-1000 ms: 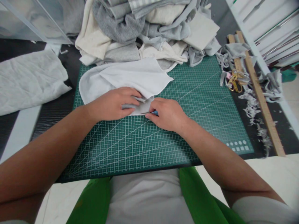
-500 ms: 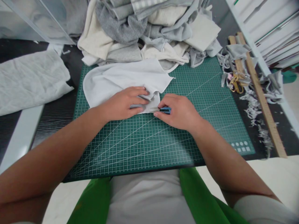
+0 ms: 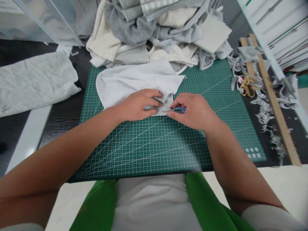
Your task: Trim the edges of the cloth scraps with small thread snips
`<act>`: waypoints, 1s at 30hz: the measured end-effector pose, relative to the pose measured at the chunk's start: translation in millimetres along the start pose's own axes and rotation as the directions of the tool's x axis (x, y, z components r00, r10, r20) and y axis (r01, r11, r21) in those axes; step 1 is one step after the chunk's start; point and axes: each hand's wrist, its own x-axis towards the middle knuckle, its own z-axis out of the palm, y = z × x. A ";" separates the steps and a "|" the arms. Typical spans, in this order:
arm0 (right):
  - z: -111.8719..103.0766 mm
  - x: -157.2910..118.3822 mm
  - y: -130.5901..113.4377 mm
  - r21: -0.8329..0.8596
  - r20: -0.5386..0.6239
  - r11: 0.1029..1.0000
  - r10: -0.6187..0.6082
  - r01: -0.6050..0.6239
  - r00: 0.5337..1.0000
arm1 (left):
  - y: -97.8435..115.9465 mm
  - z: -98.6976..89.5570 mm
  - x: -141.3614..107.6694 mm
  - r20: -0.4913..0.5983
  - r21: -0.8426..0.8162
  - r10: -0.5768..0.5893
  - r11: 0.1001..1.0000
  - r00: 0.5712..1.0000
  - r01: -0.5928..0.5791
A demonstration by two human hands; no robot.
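Observation:
A white piece of fabric [image 3: 137,77] lies partly folded on a green cutting mat [image 3: 144,147]. My left hand [image 3: 138,104] rests flat on its near right part, fingers spread, pressing it to the mat. In my right hand [image 3: 198,112] are small blue-handled thread snips [image 3: 180,110], gripped between thumb and fingers. Their thin metal tip points left and lies over the fabric's near right edge, close to my left fingertips. Whether the blades are apart or together is too small to tell.
Grey and cream fabric pieces [image 3: 134,30] are heaped behind the mat. To the left lies a folded grey cloth [image 3: 36,83], with a clear plastic bin [image 3: 55,22] behind it. Gold-handled scissors [image 3: 247,87], a wooden ruler [image 3: 276,106] and fabric scraps [image 3: 262,109] lie on the right.
The view has shifted a little, so the scene sits further right. My right hand has drawn slightly away from my left, and more of the snips' metal tip shows.

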 end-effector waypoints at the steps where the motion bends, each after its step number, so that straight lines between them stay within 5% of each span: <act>1: 0.7 0.0 0.8 -0.013 0.020 1.000 -0.004 0.004 1.000 | -0.3 0.4 0.6 -0.002 -0.007 0.000 1.000 1.000 0.000; 5: 2.3 -0.6 0.7 0.000 0.035 0.999 -0.042 0.042 0.999 | 2.0 1.2 0.3 -0.015 -0.023 0.014 1.000 1.000 -0.014; 12: 10.3 -1.1 -6.8 0.262 0.025 0.948 -0.193 0.179 0.981 | 8.5 -2.7 -10.4 -0.158 0.022 -0.004 1.000 0.987 0.008; 20: 14.1 -4.5 -0.3 0.126 0.102 0.982 -0.151 0.138 0.983 | -3.6 -22.2 -25.0 -0.016 0.145 0.034 0.989 0.999 -0.031; 30: 11.1 -8.5 4.8 0.027 0.097 0.993 -0.116 0.114 0.988 | -11.2 -18.7 -26.2 -0.051 0.071 0.042 0.997 0.998 -0.038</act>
